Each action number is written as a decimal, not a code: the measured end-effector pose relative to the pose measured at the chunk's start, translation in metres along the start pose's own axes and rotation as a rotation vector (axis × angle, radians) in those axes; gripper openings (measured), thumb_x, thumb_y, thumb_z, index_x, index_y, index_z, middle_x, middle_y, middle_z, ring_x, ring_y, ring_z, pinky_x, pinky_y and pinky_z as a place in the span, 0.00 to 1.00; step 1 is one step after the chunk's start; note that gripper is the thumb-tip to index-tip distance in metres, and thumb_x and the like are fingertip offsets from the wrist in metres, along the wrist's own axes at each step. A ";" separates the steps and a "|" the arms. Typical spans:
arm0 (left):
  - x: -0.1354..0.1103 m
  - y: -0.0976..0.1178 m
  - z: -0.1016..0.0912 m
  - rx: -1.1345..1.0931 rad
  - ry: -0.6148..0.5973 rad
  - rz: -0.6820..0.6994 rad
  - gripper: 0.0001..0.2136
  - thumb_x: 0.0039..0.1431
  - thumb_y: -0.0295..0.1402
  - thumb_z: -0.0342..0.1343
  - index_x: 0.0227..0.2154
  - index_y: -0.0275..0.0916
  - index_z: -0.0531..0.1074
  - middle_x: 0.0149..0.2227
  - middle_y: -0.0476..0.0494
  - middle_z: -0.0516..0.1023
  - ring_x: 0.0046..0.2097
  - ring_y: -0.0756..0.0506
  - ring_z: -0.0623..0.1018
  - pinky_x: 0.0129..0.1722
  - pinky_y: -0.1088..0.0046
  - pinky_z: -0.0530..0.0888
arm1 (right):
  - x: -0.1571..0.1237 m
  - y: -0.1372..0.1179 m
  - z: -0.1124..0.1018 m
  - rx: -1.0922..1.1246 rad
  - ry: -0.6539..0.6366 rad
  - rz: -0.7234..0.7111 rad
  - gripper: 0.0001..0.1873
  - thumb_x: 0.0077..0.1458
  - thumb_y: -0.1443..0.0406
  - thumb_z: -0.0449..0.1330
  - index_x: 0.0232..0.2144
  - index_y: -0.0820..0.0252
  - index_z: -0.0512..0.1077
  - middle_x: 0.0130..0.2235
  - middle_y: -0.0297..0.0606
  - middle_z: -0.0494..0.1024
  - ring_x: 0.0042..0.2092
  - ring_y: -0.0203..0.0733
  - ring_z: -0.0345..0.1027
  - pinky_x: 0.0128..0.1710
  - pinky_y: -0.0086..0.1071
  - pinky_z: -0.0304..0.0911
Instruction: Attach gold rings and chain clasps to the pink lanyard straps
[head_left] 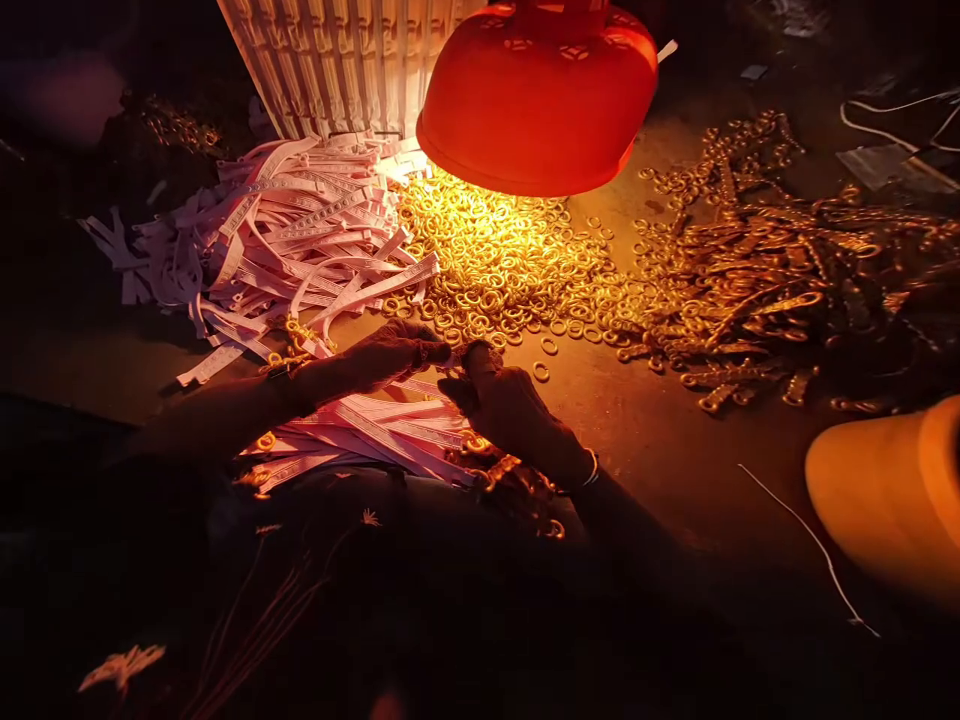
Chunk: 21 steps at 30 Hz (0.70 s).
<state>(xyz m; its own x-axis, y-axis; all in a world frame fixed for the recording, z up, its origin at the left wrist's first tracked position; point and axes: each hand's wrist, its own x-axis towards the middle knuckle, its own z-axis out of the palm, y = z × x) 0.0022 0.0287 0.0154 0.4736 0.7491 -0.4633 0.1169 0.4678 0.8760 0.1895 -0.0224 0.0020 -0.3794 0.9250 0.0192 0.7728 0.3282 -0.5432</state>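
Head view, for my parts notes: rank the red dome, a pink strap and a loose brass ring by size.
Red dome, though it seems nearer the camera, so its lead is unsure; pink strap; loose brass ring.

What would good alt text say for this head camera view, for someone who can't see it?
A person's left hand and right hand meet over a bundle of pale pink printed straps. Beyond them lie a heap of brass-coloured rings and a pile of brass-coloured clasps, lit from under a red dome lamp.
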 end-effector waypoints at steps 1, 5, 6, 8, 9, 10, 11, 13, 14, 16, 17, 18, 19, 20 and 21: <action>-0.007 -0.001 0.002 0.040 -0.032 -0.015 0.13 0.46 0.38 0.67 0.24 0.32 0.73 0.17 0.54 0.62 0.19 0.58 0.57 0.19 0.78 0.49 | -0.010 -0.006 -0.001 -0.022 -0.029 0.021 0.17 0.61 0.56 0.54 0.43 0.65 0.65 0.24 0.37 0.70 0.24 0.37 0.61 0.26 0.30 0.43; -0.025 -0.022 0.009 0.089 -0.143 -0.046 0.15 0.45 0.40 0.67 0.24 0.31 0.74 0.18 0.53 0.65 0.20 0.57 0.59 0.20 0.79 0.52 | -0.043 -0.018 0.006 0.081 -0.122 0.074 0.12 0.60 0.60 0.56 0.42 0.62 0.65 0.25 0.36 0.71 0.24 0.36 0.62 0.25 0.28 0.43; -0.029 -0.028 0.011 0.078 -0.159 -0.039 0.15 0.45 0.40 0.67 0.24 0.31 0.74 0.18 0.52 0.65 0.21 0.57 0.59 0.20 0.79 0.53 | -0.048 -0.019 0.010 0.112 -0.117 0.087 0.11 0.59 0.61 0.57 0.42 0.62 0.65 0.26 0.36 0.71 0.24 0.36 0.62 0.25 0.28 0.43; -0.035 -0.038 0.015 0.054 -0.175 -0.005 0.16 0.46 0.41 0.67 0.23 0.31 0.74 0.18 0.51 0.67 0.22 0.56 0.61 0.22 0.79 0.56 | -0.056 -0.020 0.017 0.156 -0.079 0.119 0.10 0.58 0.62 0.57 0.40 0.61 0.64 0.26 0.35 0.71 0.24 0.36 0.62 0.25 0.28 0.43; -0.038 -0.042 0.018 0.049 -0.185 0.013 0.16 0.47 0.41 0.66 0.24 0.31 0.74 0.20 0.49 0.69 0.23 0.55 0.63 0.23 0.78 0.58 | -0.059 -0.021 0.020 0.173 -0.049 0.136 0.10 0.58 0.61 0.57 0.40 0.60 0.64 0.26 0.35 0.71 0.24 0.36 0.61 0.25 0.28 0.44; -0.041 -0.044 0.020 0.046 -0.193 0.033 0.15 0.49 0.41 0.65 0.25 0.31 0.75 0.22 0.47 0.72 0.24 0.54 0.66 0.24 0.78 0.61 | -0.061 -0.021 0.023 0.188 -0.014 0.153 0.09 0.58 0.61 0.56 0.39 0.60 0.63 0.25 0.35 0.70 0.24 0.35 0.60 0.25 0.28 0.44; -0.044 -0.046 0.022 0.044 -0.193 0.052 0.15 0.51 0.41 0.64 0.26 0.31 0.76 0.24 0.46 0.75 0.26 0.53 0.69 0.26 0.77 0.64 | -0.062 -0.022 0.025 0.203 0.018 0.169 0.09 0.58 0.61 0.56 0.38 0.60 0.63 0.25 0.34 0.70 0.23 0.35 0.59 0.24 0.28 0.44; -0.050 -0.045 0.027 0.022 -0.161 0.096 0.15 0.52 0.42 0.64 0.27 0.32 0.76 0.27 0.44 0.77 0.30 0.51 0.72 0.31 0.75 0.68 | -0.062 -0.023 0.027 0.251 0.058 0.189 0.09 0.58 0.61 0.56 0.37 0.59 0.62 0.25 0.33 0.68 0.23 0.34 0.57 0.24 0.28 0.45; -0.052 -0.045 0.029 -0.002 -0.134 0.114 0.15 0.51 0.42 0.64 0.26 0.32 0.76 0.28 0.44 0.78 0.30 0.50 0.73 0.33 0.74 0.69 | -0.061 -0.023 0.027 0.290 0.063 0.189 0.09 0.57 0.61 0.56 0.37 0.59 0.61 0.25 0.33 0.68 0.24 0.33 0.56 0.24 0.27 0.45; -0.055 -0.043 0.033 -0.061 -0.090 0.131 0.16 0.50 0.43 0.65 0.25 0.32 0.74 0.27 0.44 0.77 0.31 0.49 0.74 0.35 0.72 0.71 | -0.059 -0.022 0.028 0.392 0.026 0.164 0.08 0.57 0.61 0.55 0.36 0.59 0.60 0.26 0.32 0.68 0.25 0.33 0.57 0.25 0.26 0.48; -0.056 -0.043 0.035 -0.088 -0.080 0.129 0.16 0.49 0.43 0.66 0.24 0.32 0.74 0.26 0.45 0.77 0.31 0.49 0.74 0.35 0.72 0.71 | -0.058 -0.022 0.028 0.435 0.002 0.148 0.08 0.57 0.61 0.54 0.35 0.58 0.60 0.28 0.32 0.69 0.26 0.32 0.57 0.25 0.26 0.49; -0.056 -0.043 0.036 -0.109 -0.079 0.122 0.17 0.49 0.43 0.66 0.24 0.32 0.74 0.26 0.45 0.77 0.30 0.50 0.74 0.34 0.72 0.71 | -0.056 -0.021 0.028 0.464 -0.021 0.138 0.08 0.58 0.61 0.54 0.34 0.58 0.59 0.29 0.32 0.69 0.27 0.32 0.57 0.26 0.26 0.50; -0.056 -0.043 0.036 -0.122 -0.080 0.110 0.17 0.49 0.43 0.66 0.23 0.32 0.74 0.25 0.45 0.76 0.29 0.50 0.73 0.33 0.73 0.71 | -0.055 -0.020 0.029 0.476 -0.044 0.132 0.08 0.58 0.61 0.53 0.33 0.58 0.59 0.29 0.32 0.69 0.27 0.32 0.57 0.26 0.26 0.50; -0.055 -0.043 0.037 -0.128 -0.082 0.096 0.17 0.48 0.43 0.66 0.23 0.32 0.74 0.24 0.46 0.76 0.28 0.51 0.73 0.31 0.74 0.70 | -0.054 -0.020 0.029 0.482 -0.070 0.130 0.07 0.58 0.61 0.53 0.32 0.58 0.59 0.29 0.32 0.69 0.27 0.32 0.56 0.26 0.26 0.49; -0.055 -0.043 0.037 -0.132 -0.079 0.082 0.17 0.48 0.43 0.67 0.22 0.31 0.74 0.23 0.46 0.75 0.27 0.52 0.72 0.30 0.75 0.69 | -0.052 -0.020 0.029 0.489 -0.089 0.135 0.08 0.57 0.61 0.53 0.32 0.58 0.59 0.29 0.32 0.68 0.27 0.31 0.55 0.26 0.27 0.48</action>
<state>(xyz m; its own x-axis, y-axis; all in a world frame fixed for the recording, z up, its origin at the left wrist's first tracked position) 0.0034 -0.0497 0.0080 0.5447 0.7505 -0.3742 -0.0386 0.4682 0.8828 0.1795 -0.0828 -0.0124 -0.3505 0.9263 -0.1385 0.4981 0.0592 -0.8651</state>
